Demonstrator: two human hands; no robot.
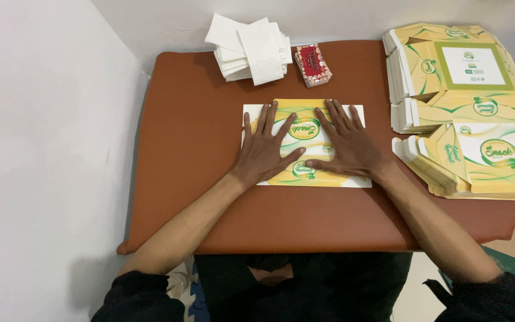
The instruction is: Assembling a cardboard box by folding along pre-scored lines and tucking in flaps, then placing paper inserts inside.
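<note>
A flat, unfolded yellow, white and green snack box blank (305, 110) lies in the middle of the brown table (192, 125). My left hand (264, 149) rests palm down on its left half with fingers spread. On the right half my right hand (347, 143) lies flat too, its thumb pointing left towards the other hand. Both hands press on the cardboard and hold nothing.
A stack of white folded paper pieces (250, 50) sits at the table's far edge, with a small red packet (313, 64) beside it. Two piles of flat box blanks (457, 71) (478, 161) fill the right side. A white wall stands to the left.
</note>
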